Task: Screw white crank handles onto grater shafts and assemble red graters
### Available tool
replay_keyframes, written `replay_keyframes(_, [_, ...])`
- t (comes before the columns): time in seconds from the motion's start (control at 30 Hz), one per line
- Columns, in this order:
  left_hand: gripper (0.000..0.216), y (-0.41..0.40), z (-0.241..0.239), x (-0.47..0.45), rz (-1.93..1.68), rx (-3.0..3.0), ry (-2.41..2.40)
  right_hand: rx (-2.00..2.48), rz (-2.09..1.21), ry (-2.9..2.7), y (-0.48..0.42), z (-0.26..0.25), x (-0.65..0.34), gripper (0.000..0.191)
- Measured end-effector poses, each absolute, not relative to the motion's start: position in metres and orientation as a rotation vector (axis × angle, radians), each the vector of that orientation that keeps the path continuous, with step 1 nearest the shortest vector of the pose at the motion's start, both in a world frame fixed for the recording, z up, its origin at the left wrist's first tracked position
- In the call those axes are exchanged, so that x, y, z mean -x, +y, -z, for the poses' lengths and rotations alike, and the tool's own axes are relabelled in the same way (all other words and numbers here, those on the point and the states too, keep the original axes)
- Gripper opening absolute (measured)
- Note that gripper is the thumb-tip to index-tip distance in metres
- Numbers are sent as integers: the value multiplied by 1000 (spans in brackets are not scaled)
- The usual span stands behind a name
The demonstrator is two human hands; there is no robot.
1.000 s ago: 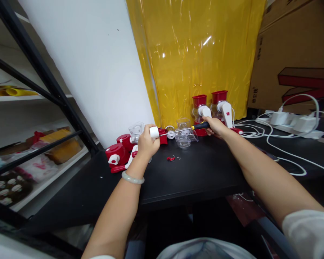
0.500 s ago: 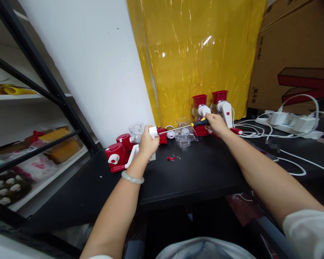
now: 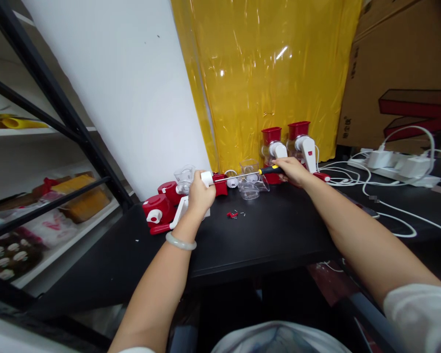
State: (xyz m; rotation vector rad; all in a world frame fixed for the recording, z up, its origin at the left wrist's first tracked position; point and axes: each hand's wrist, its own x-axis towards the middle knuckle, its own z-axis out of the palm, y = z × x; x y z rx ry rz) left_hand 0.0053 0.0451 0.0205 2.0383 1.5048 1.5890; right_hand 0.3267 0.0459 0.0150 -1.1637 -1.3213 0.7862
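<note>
Yellow plastic sheeting (image 3: 272,73) hangs behind the black table (image 3: 279,230), with a printed cardboard box (image 3: 397,63) to the right of it. Two red-topped machines (image 3: 299,129) stand upright near the sheeting, and two red bases (image 3: 159,208) sit at the table's left end. Between these groups is a clear plastic housing (image 3: 250,189), just beyond the tool. Both hands work above the table: the right hand (image 3: 293,170) has its fingers wrapped around the dark handle of a screwdriver (image 3: 260,171), and the left hand (image 3: 202,193) grips a white cylindrical piece (image 3: 206,178), its end facing the tool. The shaft runs across to that end; its tip is out of sight, so contact with a screw cannot be confirmed. The step looks like screw work on this piece, tightening or loosening being impossible to tell. The next move seems to call for a firm left grip, the shaft kept in line, and a turn of the right wrist. Small red parts (image 3: 232,214) lie nearer the person, tiny screws (image 3: 243,214) beside them.
</note>
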Motion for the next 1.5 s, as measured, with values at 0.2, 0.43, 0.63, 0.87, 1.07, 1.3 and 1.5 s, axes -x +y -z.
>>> replay_keyframes(0.2, [46,41,-17,2,-1735,-2388,1301,1421,-1027,-1254,43,-16,-319,32])
replay_keyframes(0.43, [43,44,-18,2,-1656,-2311,1380,1451,-604,-1326,53,-12,-320,37])
replay_keyframes(0.63, [41,51,-15,-1,-1546,-2073,1407,1299,-176,-1392,47,-15,-322,34])
replay_keyframes(0.87, [40,53,-16,-13,-1215,-1639,1463,1147,73,-1422,43,-15,-326,33])
replay_keyframes(1.07, [42,45,-17,-4,-1583,-2133,1451,1278,-607,-1405,49,-11,-323,35])
replay_keyframes(1.3, [46,42,-18,5,-1704,-2330,1326,1485,-840,-1500,46,-10,-315,44])
replay_keyframes(1.5, [44,56,-14,-3,-1554,-1975,1377,1387,-133,-1526,40,-17,-316,47])
